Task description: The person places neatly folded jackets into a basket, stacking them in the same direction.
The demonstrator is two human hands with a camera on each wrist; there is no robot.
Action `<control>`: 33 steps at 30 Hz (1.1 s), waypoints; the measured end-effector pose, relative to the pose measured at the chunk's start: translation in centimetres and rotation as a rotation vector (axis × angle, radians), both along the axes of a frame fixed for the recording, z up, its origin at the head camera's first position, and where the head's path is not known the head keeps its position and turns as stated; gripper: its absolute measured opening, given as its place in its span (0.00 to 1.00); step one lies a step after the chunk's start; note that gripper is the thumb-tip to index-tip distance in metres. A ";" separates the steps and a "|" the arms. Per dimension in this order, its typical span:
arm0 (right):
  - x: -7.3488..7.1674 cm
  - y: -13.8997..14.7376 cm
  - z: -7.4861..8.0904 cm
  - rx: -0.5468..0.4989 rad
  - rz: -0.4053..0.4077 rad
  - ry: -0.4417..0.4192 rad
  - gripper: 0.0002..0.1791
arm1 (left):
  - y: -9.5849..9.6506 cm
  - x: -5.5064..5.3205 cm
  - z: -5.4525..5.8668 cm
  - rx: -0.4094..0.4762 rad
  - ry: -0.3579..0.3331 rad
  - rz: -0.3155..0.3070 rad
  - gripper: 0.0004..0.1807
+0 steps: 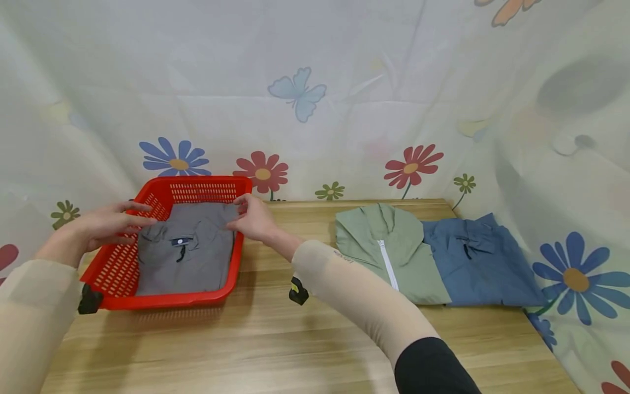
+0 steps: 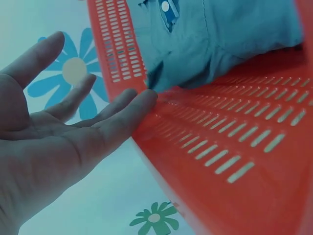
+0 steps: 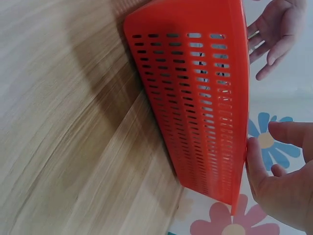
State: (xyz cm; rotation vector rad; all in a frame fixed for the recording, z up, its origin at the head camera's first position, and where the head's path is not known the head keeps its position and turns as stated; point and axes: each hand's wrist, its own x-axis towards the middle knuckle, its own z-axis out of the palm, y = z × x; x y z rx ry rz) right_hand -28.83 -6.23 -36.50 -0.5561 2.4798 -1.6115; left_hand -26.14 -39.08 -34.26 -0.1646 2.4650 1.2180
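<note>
A folded grey garment (image 1: 199,249) with a dark pull cord and a small white button lies inside a red plastic basket (image 1: 182,300) on the left of the table. Over the basket's left side, my left hand (image 1: 110,223) is held with its fingers spread and nothing in them; the left wrist view shows its fingertips (image 2: 150,95) right at the basket's slotted wall. My right hand (image 1: 254,219) is at the right rim, thumb and fingers apart. In the right wrist view, one of its fingers (image 3: 254,154) meets the rim edge.
A folded green garment with a white zip (image 1: 379,246) lies on the right of the wooden table (image 1: 275,339), overlapping a folded blue garment (image 1: 484,262). A flower-printed curtain (image 1: 344,148) hangs behind the table and along its right side.
</note>
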 end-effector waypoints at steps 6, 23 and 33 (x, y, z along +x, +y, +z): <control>-0.1 0.9 -0.4 -0.007 0.026 0.013 0.25 | 0.5 0.1 0.2 -0.014 0.011 -0.014 0.58; -0.1 6.6 -3.2 0.213 0.083 0.243 0.14 | 4.3 1.3 1.8 -0.095 0.116 -0.183 0.43; 1.7 11.3 -4.4 0.341 0.138 0.349 0.09 | 8.2 3.6 2.5 -0.094 0.207 -0.299 0.32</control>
